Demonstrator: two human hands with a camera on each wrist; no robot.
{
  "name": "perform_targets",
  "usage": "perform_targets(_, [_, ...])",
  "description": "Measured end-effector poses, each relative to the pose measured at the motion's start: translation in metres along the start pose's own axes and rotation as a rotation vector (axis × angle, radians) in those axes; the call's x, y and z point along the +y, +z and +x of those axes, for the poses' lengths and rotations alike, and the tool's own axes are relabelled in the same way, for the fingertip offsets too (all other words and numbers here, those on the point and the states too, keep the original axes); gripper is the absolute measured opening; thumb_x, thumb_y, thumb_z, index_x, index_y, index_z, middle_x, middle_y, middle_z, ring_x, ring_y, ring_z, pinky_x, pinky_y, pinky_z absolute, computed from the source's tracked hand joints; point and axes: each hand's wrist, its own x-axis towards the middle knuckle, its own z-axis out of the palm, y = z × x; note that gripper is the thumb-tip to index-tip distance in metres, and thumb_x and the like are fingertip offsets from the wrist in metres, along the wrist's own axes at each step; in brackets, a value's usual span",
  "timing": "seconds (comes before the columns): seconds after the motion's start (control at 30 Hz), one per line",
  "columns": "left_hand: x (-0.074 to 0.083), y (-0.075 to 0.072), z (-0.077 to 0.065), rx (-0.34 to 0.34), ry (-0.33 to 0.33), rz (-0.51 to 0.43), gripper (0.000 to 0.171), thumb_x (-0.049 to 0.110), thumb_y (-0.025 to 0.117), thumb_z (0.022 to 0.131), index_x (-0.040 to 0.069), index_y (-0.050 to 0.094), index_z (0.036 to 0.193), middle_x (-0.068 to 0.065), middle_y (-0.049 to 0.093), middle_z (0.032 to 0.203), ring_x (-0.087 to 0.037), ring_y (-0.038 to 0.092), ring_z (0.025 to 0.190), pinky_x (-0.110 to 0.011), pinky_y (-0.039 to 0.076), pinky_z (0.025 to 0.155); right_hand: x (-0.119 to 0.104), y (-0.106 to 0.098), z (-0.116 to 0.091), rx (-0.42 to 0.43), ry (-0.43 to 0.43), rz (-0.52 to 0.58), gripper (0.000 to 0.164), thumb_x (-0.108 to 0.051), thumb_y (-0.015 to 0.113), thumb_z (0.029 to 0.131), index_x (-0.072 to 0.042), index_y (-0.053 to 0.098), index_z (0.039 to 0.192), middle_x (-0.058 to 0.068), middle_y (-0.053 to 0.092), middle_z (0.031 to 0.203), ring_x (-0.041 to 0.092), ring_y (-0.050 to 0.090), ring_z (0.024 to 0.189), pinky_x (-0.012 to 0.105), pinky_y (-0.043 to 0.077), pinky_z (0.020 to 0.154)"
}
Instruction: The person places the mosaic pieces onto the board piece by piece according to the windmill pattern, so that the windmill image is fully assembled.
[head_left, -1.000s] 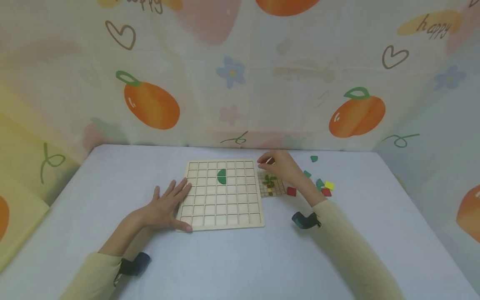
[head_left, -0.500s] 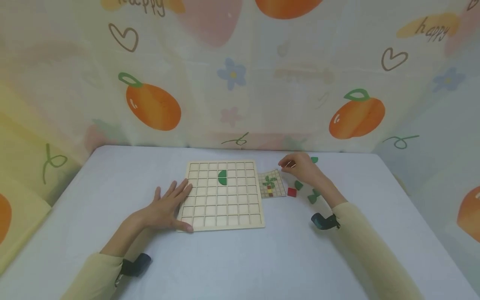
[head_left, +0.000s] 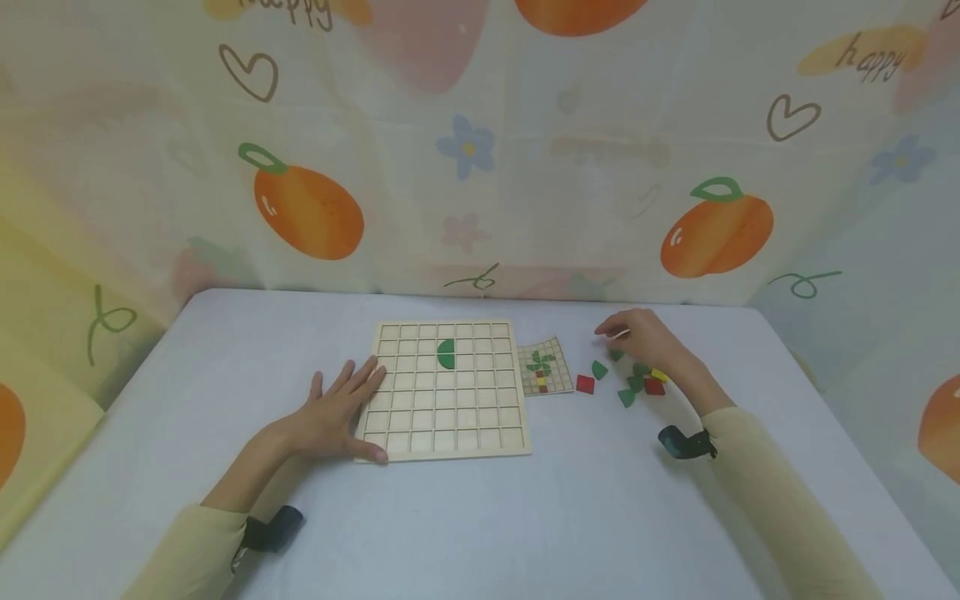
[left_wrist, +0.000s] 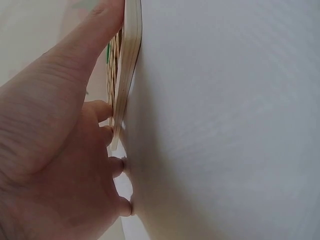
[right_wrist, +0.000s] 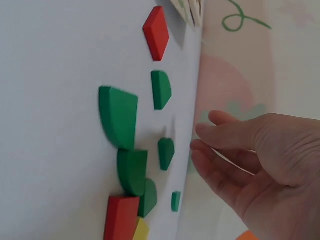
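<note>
My left hand (head_left: 322, 427) rests at the left edge of a wooden grid board (head_left: 442, 419), fingers spread and thumb on its near-left corner. Two green quarter-circle pieces (head_left: 446, 361) lie in the board's upper middle, together making a half circle. In the left wrist view the board (left_wrist: 131, 55) shows side-on against the fingers. My right hand (head_left: 651, 342) hovers above loose pieces right of the board. The right wrist view shows nothing between its loosely bent fingers and thumb; the nearest green quarter-circle piece (right_wrist: 166, 154) lies apart from them.
A small pattern card (head_left: 558, 379) lies against the board's right side. Beyond it are a red square (head_left: 585, 384), several green quarter-circles (head_left: 626, 397), a second red square (head_left: 655, 387) and a yellow piece (head_left: 660, 375). A patterned cloth (head_left: 562, 208) hangs behind the white table.
My right hand has moved right, from the board's far-right corner past the card to above the loose pieces. The card came into full view. My left hand stays put.
</note>
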Motion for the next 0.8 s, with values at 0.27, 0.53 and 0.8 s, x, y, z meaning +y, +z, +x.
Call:
perform_targets(0.27, [0.0000, 0.0006, 0.0009, -0.007, -0.004, 0.004, 0.126, 0.065, 0.078, 0.067, 0.003, 0.014, 0.156, -0.018, 0.002, 0.164, -0.048, -0.004, 0.146, -0.072, -0.012, 0.106, 0.0074, 0.0007, -0.0068, -0.138, 0.091, -0.041, 0.032, -0.002, 0.065, 0.091, 0.002, 0.066, 0.123, 0.019, 0.065, 0.124, 0.034, 0.058, 0.112, 0.046, 0.051, 0.093])
perform_targets(0.53, [-0.0005, -0.0004, 0.0004, -0.002, 0.007, 0.006, 0.126, 0.064, 0.079, 0.067, 0.002, 0.015, 0.156, -0.018, 0.003, 0.164, -0.048, -0.004, 0.146, -0.072, -0.012, 0.106, 0.0079, 0.0032, -0.0095, -0.118, 0.112, -0.059, 0.035, 0.000, 0.065, 0.090, 0.002, 0.064, 0.125, 0.021, 0.064, 0.123, 0.034, 0.058, 0.109, 0.044, 0.053, 0.090])
perform_targets(0.8, [-0.0004, -0.0005, -0.0003, 0.000, 0.003, 0.007, 0.126, 0.064, 0.079, 0.067, 0.002, 0.014, 0.156, -0.017, 0.002, 0.164, -0.047, -0.005, 0.146, -0.072, -0.012, 0.106, 0.0107, 0.0024, -0.0094, -0.078, 0.103, -0.073, 0.034, 0.000, 0.067, 0.089, 0.004, 0.064, 0.122, 0.023, 0.064, 0.120, 0.037, 0.059, 0.108, 0.047, 0.052, 0.092])
